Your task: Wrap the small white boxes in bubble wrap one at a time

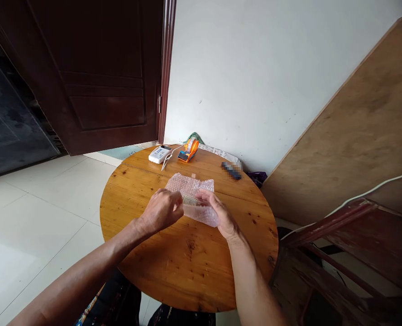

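A sheet of clear, pinkish bubble wrap (201, 213) lies on the round wooden table in front of me, partly folded. Within its folds shows a small item with a printed label (189, 200); its kind cannot be made out. At the wrap's left side, my left hand (163, 209) is closed, thumb against curled fingers, pinching the wrap's edge. My right hand (220, 213) grips the wrap from the right, its fingers reaching over the folded part near the labelled item. Some of its fingertips are hidden by the wrap.
Toward the back of the round wooden table (190, 267) stand an orange tape dispenser (189, 150) and a white device with a cable (159, 154). A dark, blurred-out object (231, 170) lies at the back right. The wall, a dark red door (112, 68) and a wooden board (353, 122) surround the table.
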Motion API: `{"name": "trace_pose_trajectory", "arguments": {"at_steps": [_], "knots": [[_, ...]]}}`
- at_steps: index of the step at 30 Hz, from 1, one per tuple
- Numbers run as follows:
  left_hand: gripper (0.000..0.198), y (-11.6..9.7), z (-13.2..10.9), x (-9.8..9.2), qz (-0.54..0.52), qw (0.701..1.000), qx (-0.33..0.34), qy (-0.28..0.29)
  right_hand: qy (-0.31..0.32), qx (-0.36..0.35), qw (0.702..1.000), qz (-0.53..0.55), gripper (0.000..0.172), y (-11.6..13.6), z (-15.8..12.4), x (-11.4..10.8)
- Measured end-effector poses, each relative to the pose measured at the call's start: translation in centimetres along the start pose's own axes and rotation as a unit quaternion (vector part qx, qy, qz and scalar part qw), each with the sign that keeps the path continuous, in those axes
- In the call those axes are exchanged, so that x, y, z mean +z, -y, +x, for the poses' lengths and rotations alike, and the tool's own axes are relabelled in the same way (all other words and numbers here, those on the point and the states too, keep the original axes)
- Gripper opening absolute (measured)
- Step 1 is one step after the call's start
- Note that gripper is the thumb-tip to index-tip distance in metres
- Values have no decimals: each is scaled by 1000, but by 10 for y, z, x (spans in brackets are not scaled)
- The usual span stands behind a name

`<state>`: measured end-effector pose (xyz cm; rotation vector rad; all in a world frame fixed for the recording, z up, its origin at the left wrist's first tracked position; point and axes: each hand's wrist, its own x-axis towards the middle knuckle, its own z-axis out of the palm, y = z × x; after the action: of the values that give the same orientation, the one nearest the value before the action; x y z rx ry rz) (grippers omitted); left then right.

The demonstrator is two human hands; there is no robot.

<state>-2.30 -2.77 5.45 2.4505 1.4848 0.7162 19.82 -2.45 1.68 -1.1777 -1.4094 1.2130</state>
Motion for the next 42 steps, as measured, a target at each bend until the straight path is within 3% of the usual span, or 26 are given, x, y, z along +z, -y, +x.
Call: {"name": "trace_pose_trajectory", "arguments": {"at_steps": [4,8,12,14,18,27,35,42], "knots": [[17,-4,38,4,17,998,-46,34,-26,5,999,43,77,7,-3,-3],[18,6,51,19,-14,998,-40,46,-88,18,995,-39,62,4,1,5],[18,18,48,27,-97,993,-49,47,-110,40,989,-86,29,-5,6,13],[24,23,46,27,-143,987,-53,47,-111,42,989,-93,23,-8,7,14],[38,29,45,28,-210,972,-57,84,-123,30,986,-110,22,-8,6,14],[18,28,51,40,-304,944,-78,102,-118,38,988,-87,22,-2,5,17],[8,22,40,30,-305,940,-89,122,-21,48,995,-80,21,2,1,14],[8,21,38,35,-333,929,-107,119,-32,48,990,-127,17,-7,2,9]]}}
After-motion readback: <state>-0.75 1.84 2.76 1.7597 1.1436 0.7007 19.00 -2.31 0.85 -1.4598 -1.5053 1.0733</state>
